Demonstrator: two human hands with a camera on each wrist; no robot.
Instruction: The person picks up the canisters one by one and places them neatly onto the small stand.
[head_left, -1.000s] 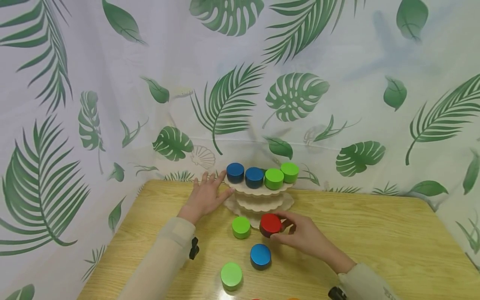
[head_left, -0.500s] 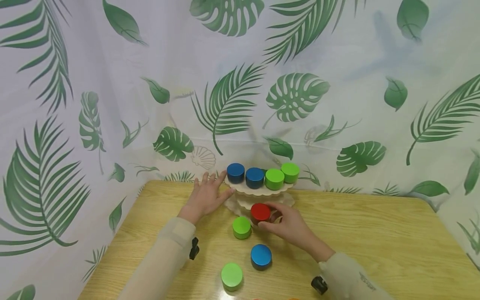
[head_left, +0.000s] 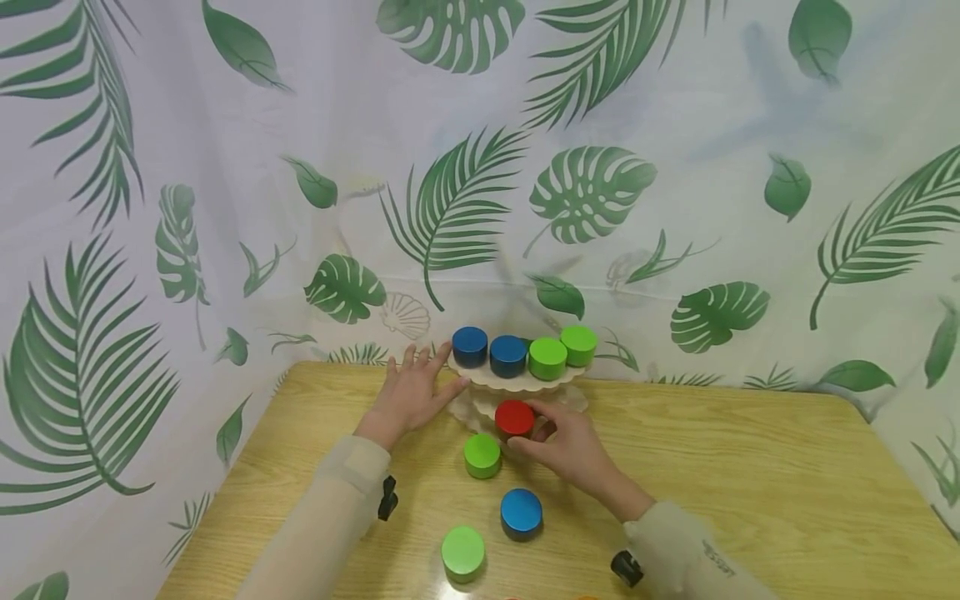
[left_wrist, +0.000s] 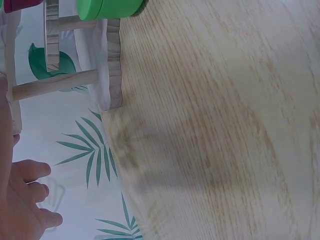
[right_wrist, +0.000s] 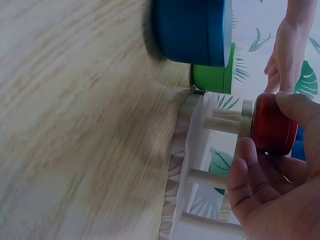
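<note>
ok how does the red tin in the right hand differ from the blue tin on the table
Colour: the red tin is red, while the blue tin is blue.
Hold: the right hand grips the red tin; no hand touches the blue tin.
Place: the red tin is at the middle tier of the stand; the blue tin stands on the table.
Both are short, round and shiny.

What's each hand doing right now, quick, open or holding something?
Left hand: open, fingers spread, at the edge of the tiered stand.
Right hand: holding the red tin between thumb and fingers.
</note>
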